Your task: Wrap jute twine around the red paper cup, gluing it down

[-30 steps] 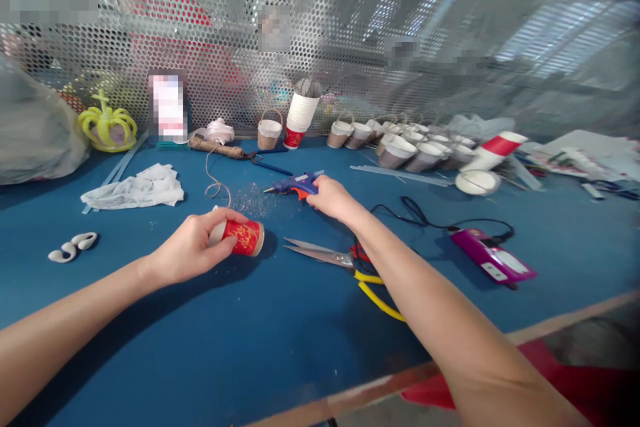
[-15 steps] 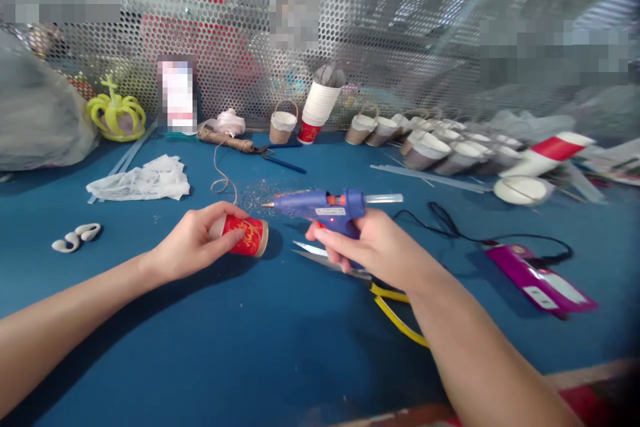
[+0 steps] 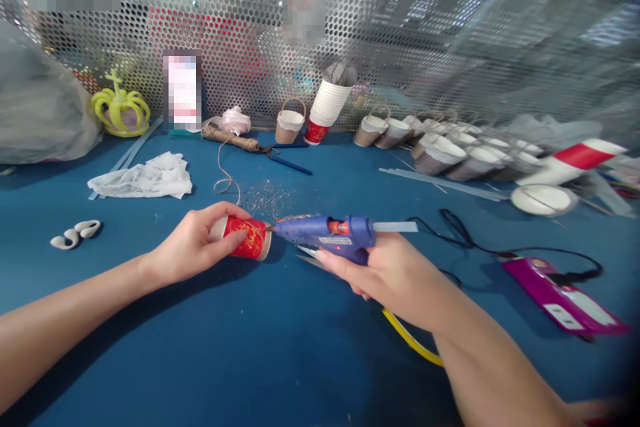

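Observation:
A small red paper cup (image 3: pixel 254 239) with gold print lies on its side in my left hand (image 3: pixel 205 239), thumb and fingers closed around it. Its brownish rim faces right. My right hand (image 3: pixel 385 267) grips a blue hot glue gun (image 3: pixel 320 232) with a clear glue stick out of its back end. The nozzle is at the cup's rim; whether it touches cannot be made out. Below the gun, partly hidden by my right hand and forearm, lie scissors with a yellow handle (image 3: pixel 407 337) and pointed blades.
Small brown-wrapped cups (image 3: pixel 440 153) crowd the back right, near a purple power pack (image 3: pixel 563 297) with a black cable. Blue-handled pliers (image 3: pixel 290 159), a twine roll (image 3: pixel 230 140) and a stack of white cups (image 3: pixel 330 103) stand along the back. White cloth (image 3: pixel 145 179) and earbuds (image 3: pixel 75 235) lie left.
My right hand has lowered the glue gun, bringing its nozzle from above the cup down to the rim. My left hand and the cup have stayed nearly still. The view has shifted slightly.

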Motion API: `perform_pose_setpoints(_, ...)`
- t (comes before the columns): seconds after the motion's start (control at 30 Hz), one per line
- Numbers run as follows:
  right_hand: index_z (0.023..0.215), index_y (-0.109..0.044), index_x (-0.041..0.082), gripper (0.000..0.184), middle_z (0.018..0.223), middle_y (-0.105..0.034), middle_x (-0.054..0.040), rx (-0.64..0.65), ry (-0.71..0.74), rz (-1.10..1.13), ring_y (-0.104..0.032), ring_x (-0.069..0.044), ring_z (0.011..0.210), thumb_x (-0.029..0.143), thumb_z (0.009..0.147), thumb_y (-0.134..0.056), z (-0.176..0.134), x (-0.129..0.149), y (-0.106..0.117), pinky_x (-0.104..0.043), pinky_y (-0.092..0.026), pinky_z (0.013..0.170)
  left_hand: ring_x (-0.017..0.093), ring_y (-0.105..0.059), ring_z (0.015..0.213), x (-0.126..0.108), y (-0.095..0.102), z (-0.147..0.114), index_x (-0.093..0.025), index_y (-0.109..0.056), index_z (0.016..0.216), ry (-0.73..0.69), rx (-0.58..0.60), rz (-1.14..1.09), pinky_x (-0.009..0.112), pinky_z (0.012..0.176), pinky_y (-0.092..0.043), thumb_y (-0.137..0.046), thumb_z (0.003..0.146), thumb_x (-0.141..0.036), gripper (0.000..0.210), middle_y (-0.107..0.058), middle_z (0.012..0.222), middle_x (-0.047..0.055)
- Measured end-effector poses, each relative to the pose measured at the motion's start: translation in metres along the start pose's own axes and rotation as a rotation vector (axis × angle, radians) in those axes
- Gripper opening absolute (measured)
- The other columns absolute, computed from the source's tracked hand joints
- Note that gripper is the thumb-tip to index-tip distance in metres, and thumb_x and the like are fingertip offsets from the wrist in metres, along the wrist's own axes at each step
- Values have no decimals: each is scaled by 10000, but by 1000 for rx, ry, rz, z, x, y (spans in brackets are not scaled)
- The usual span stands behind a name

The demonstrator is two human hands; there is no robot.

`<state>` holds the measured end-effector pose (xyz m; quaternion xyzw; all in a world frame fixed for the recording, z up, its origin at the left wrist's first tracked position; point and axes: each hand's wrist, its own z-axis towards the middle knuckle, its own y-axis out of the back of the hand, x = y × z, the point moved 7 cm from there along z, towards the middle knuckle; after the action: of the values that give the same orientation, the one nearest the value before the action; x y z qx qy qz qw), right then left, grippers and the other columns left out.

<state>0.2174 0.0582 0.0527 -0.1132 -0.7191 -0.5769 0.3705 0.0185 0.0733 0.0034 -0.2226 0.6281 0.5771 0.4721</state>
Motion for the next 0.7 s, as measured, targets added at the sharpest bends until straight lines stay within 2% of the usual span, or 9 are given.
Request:
perform_pose_setpoints(0.17, 569, -480, 262, 237, 424, -475, 27, -34, 76, -83, -553, -179, 563, 330, 786, -547, -3, 4, 2, -290, -442, 557, 118, -488, 506, -1, 1, 0, -143, -571, 975, 0, -6, 1, 204, 476, -400, -535, 798, -412, 324, -610, 656, 6)
perform_pose_setpoints(0.37, 586, -477, 238, 242, 470, -502, 32, -65, 116, -196, -444, -125, 433, 340, 798, -534, -9, 6, 0, -264, -404, 472, 128, -526, 558, -1, 0, 1, -140, -564, 1003, 6, 0, 1, 207, 512, -427, -532, 802, -425, 350, -645, 727, 19)
perform_pose_setpoints(0.5, 616, -509, 215, 209, 552, -560, 24, -106, 174, -266, -481, -112, 460, 291, 810, -515, -13, 12, 3, -233, -404, 461, 122, -537, 571, -2, 1, 1, -137, -563, 1005, 0, 4, 17, 202, 528, -434, -532, 804, -411, 341, -649, 754, 16)
perform_pose_setpoints(0.7, 622, -513, 208, 206, 540, -562, 36, -123, 206, -326, -485, -102, 450, 287, 812, -518, -14, 14, 2, -214, -415, 456, 123, -549, 594, -1, 2, 2, -138, -566, 1010, -10, -9, 32, 211, 547, -446, -524, 810, -396, 329, -655, 777, 21)
